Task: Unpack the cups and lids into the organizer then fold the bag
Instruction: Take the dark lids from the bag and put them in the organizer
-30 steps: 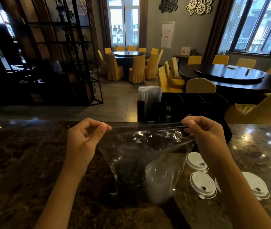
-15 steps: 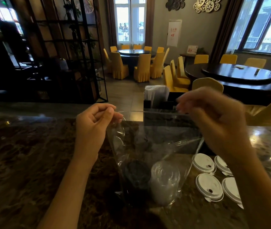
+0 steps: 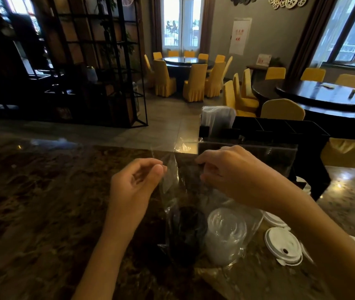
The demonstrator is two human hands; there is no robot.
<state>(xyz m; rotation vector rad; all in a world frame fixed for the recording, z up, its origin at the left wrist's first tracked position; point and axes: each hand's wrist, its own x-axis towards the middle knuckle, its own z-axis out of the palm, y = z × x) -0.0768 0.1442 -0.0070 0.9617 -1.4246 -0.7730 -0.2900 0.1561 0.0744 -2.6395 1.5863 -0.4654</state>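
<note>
A clear plastic bag point(image 3: 172, 182) stands on the dark marble counter point(image 3: 42, 191). Inside it are a stack of black lids point(image 3: 185, 232) and a stack of clear lids point(image 3: 226, 234). My left hand point(image 3: 135, 182) pinches the bag's top left edge. My right hand point(image 3: 232, 174) grips the top edge close beside it, over the bag's mouth. White lids point(image 3: 282, 243) lie loose on the counter to the right, partly hidden by my right forearm. The black organizer point(image 3: 280, 131) stands behind the bag, with a wrapped stack of cups point(image 3: 215, 120) in its left end.
Beyond the counter's far edge the floor drops to a dining room with round tables and yellow chairs point(image 3: 193, 83). A black metal shelf point(image 3: 98, 61) stands at the far left. The counter's left half shows bare marble.
My right hand has moved left and down along the bag's top edge, close to my left hand. The bag's mouth has narrowed. The view has shifted slightly.
</note>
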